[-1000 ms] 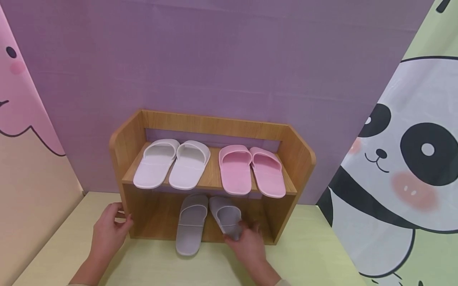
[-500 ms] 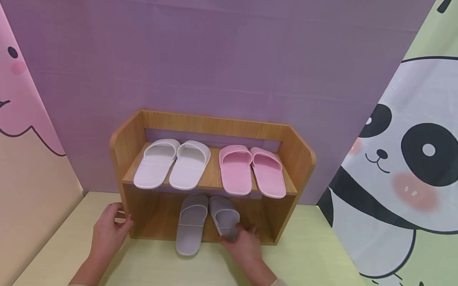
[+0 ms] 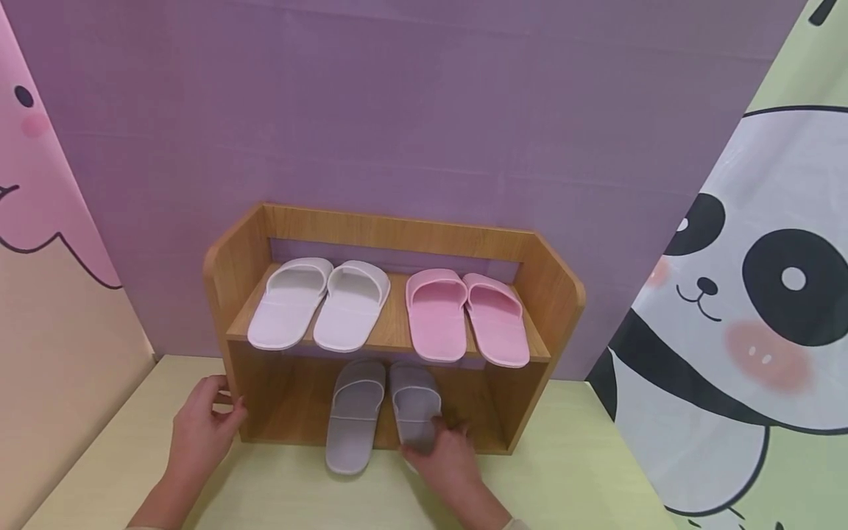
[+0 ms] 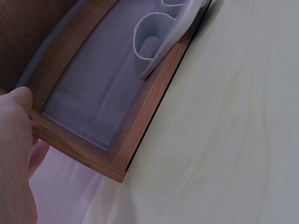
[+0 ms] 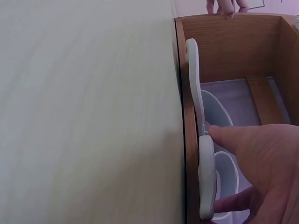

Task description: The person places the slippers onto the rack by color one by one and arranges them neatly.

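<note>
A two-tier wooden shoe rack stands on the pale table. My left hand pinches the front edge of its left side panel, thumb inside and fingers outside in the left wrist view. On the lower tier, my right hand grips the front part of the right grey slipper, thumb on its left side and fingers on its right. The left grey slipper lies just beside it, its toe jutting past the rack's front edge. In the right wrist view my thumb reaches between the two slippers.
White slippers sit on the upper tier's left half and pink slippers on its right half, all jutting slightly over the shelf edge. A purple cloth hangs behind; a panda-print sheet flanks the right side.
My right hand has shifted left, turning the right grey slipper from slanted to nearly straight, its front now closer to the left one. The left hand has stayed on the rack's side panel.
</note>
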{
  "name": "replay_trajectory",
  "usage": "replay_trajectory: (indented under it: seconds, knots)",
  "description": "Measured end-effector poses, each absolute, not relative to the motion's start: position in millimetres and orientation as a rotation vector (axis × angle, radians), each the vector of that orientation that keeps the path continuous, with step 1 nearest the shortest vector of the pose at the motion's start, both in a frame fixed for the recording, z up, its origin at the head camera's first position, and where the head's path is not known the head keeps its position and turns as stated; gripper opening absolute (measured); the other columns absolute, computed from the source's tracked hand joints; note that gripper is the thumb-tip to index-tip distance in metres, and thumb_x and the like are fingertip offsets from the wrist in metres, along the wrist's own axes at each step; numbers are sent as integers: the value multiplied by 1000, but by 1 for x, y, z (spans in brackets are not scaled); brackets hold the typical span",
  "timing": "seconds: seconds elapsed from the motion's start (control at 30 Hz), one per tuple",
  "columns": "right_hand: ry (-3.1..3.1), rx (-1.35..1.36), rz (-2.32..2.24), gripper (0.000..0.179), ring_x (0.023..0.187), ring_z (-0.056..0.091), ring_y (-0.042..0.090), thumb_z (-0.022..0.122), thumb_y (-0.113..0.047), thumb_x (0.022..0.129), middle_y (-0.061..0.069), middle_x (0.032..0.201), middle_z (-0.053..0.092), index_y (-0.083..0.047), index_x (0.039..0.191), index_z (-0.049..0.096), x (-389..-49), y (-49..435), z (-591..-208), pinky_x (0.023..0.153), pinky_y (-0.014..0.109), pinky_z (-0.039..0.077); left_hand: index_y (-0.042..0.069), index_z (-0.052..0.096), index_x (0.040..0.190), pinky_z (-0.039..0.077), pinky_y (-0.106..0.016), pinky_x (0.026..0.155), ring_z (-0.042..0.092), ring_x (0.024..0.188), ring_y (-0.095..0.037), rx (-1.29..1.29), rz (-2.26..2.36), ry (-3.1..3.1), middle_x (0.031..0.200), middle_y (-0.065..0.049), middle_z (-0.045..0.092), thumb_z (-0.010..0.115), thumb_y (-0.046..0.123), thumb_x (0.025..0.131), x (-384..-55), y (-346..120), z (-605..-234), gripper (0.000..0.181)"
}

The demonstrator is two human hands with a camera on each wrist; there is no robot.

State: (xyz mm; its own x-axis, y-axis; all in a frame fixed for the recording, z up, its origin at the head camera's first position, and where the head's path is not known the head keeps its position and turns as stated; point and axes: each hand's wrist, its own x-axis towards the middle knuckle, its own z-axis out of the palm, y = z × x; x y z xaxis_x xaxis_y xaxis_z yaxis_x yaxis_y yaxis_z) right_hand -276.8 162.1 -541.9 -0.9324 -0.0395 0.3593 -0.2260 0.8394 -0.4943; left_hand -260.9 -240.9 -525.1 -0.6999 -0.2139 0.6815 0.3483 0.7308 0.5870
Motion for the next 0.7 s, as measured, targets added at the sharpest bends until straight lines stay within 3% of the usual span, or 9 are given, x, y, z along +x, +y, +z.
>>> replay_trajectory:
  seconds: [0.37, 0.7]
  knots:
    - [-2735, 227, 843, 90, 93, 69, 46, 99, -53, 72, 31, 111, 60, 2, 136, 67, -275, 157, -543, 77, 59, 62, 2, 65, 118, 51, -4, 69, 74, 90, -30, -86, -915, -2173, 111, -11, 70, 81, -8, 88, -262, -241, -526, 36]
    - [-2771, 233, 923, 90, 101, 69, 46, 98, -54, 76, 30, 118, 60, 3, 138, 68, -273, 152, -541, 89, 61, 61, 3, 66, 118, 53, -6, 68, 74, 90, -29, -93, -919, -2168, 112, -11, 71, 82, -8, 88, -262, -241, -525, 36]
